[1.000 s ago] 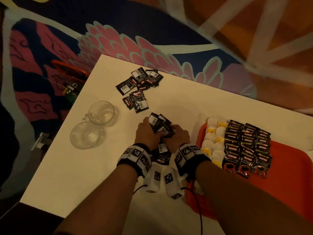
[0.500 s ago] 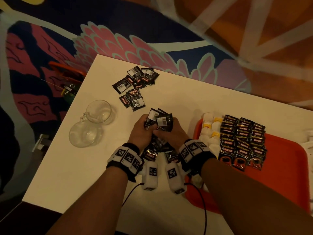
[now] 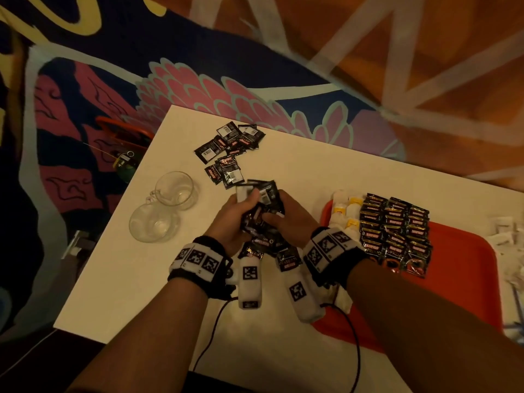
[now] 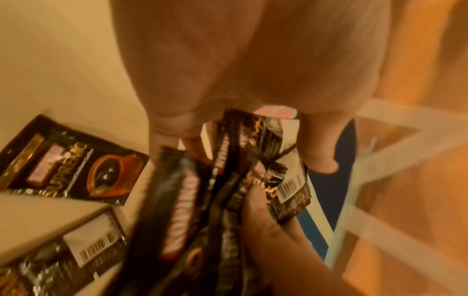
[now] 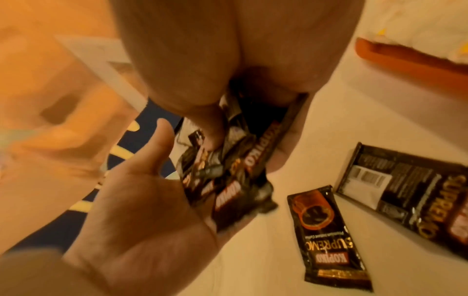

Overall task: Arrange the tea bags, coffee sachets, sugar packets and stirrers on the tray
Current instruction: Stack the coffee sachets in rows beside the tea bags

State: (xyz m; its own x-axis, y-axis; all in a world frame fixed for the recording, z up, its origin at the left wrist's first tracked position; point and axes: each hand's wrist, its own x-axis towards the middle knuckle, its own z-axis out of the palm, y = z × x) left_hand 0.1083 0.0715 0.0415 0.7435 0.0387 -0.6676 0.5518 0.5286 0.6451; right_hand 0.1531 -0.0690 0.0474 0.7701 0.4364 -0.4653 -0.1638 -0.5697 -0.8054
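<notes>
Both hands hold one bundle of black coffee sachets point(image 3: 262, 207) above the white table point(image 3: 312, 171). My left hand point(image 3: 246, 204) grips it from the left, thumb on top. My right hand point(image 3: 273, 221) pinches it from the right. The wrist views show the bundle point(image 4: 228, 180) point(image 5: 228, 166) squeezed between the two hands. Loose sachets point(image 3: 256, 251) lie under my wrists, and a scattered heap of sachets point(image 3: 229, 148) lies farther back. The orange tray point(image 3: 467, 279) on the right carries neat rows of coffee sachets point(image 3: 394, 228) and white-and-yellow tea bags point(image 3: 346, 211).
Two glass mugs point(image 3: 175, 188) point(image 3: 154, 222) stand left of my hands. White packets point(image 3: 504, 231) lie past the tray's right side. The table's far-left corner and left edge border a patterned carpet. Cables trail from my wrists to the near edge.
My hands have gathered the sachets into a tighter bundle and raised it off the table. A few sachets stayed on the table below my wrists.
</notes>
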